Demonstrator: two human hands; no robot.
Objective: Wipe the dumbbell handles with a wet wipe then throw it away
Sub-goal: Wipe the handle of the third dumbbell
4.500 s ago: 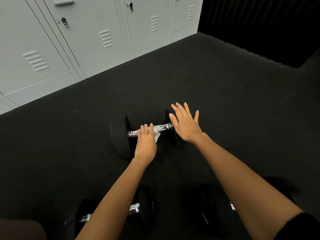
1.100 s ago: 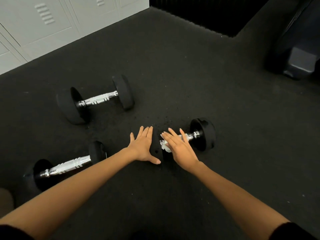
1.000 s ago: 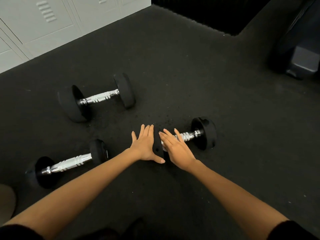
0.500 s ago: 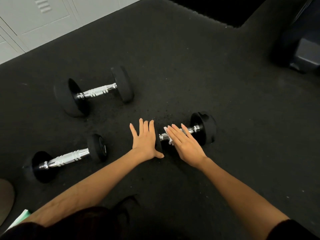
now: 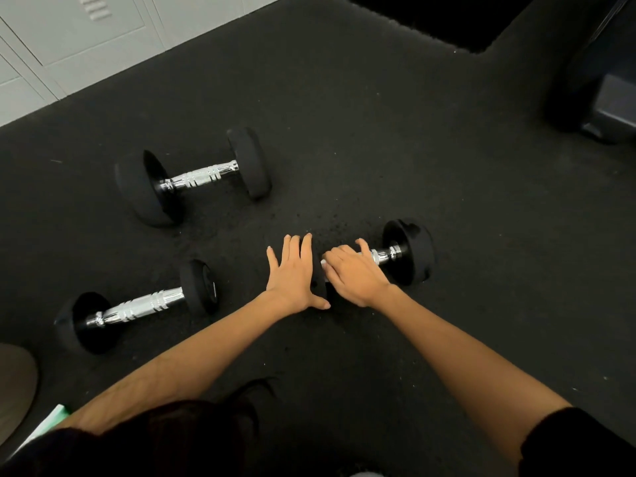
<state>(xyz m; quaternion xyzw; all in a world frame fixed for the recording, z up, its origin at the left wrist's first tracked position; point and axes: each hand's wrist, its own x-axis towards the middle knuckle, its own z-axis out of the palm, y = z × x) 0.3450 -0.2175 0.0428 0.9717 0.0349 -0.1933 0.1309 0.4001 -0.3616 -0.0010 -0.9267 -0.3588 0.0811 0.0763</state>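
Note:
Three black dumbbells with chrome handles lie on the dark floor. The right dumbbell (image 5: 407, 251) is under both hands. My left hand (image 5: 296, 275) lies flat with straight fingers on its left weight. My right hand (image 5: 354, 271) curls over the chrome handle, pressing a white wet wipe (image 5: 324, 264) around it; only a small white edge of the wipe shows. The far left dumbbell (image 5: 196, 175) and the near left dumbbell (image 5: 137, 306) lie untouched.
Grey lockers (image 5: 69, 39) line the back left. A dark machine base (image 5: 605, 108) stands at the right. A brown object (image 5: 15, 387) and a pale green packet (image 5: 51, 421) lie at the bottom left. Dark hair hangs at the bottom edge.
My right hand has slid left along the handle and its fingers now curl round it. My left hand has stayed on the weight. Earlier the wipe was in my left hand on another dumbbell.

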